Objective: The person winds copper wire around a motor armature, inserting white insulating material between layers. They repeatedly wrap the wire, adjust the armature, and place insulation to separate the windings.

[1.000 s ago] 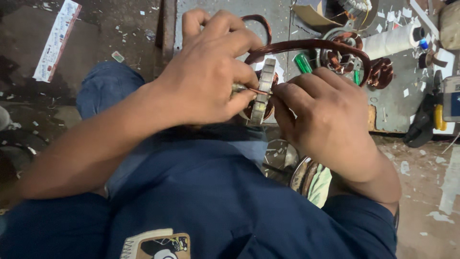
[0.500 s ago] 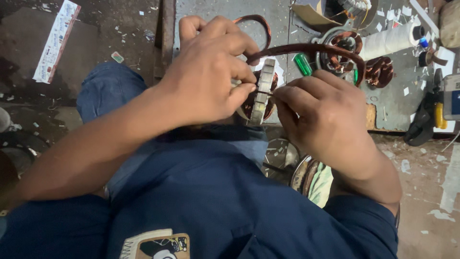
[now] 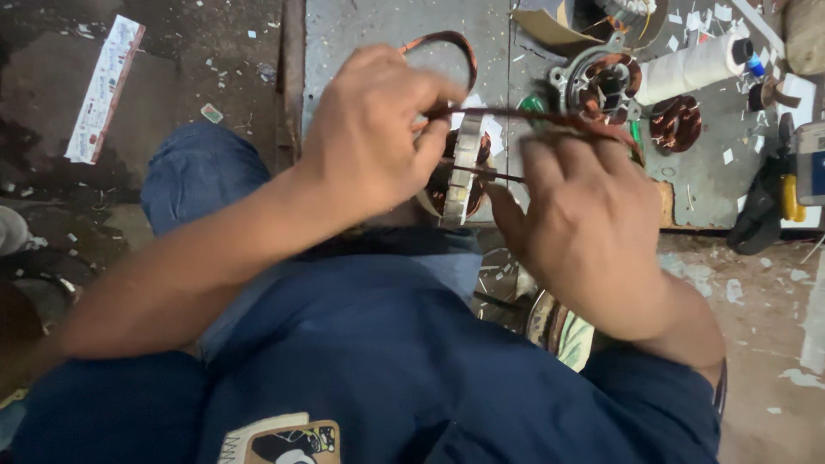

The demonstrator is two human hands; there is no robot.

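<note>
My left hand (image 3: 374, 137) grips a round laminated metal stator core (image 3: 464, 172) held on edge in front of my chest, with copper windings inside it. A loop of reddish-brown copper wire coil (image 3: 447, 43) rises behind that hand, and a strand of it (image 3: 550, 119) runs right across my right hand. My right hand (image 3: 593, 232) sits just right of the core with fingers spread, and the wire strand passes over its fingertips. Whether it pinches the wire is hidden.
A grey metal work plate (image 3: 387, 26) lies ahead. On it are a second wound stator (image 3: 606, 86), a copper coil bundle (image 3: 676, 122), a white thread spool (image 3: 692, 69) and paper scraps. A white printed strip (image 3: 105, 90) lies on the dark floor at left.
My right hand has opened its fingers and shifted down and right from the core. My left hand keeps its hold, and the wire loop has swung slightly.
</note>
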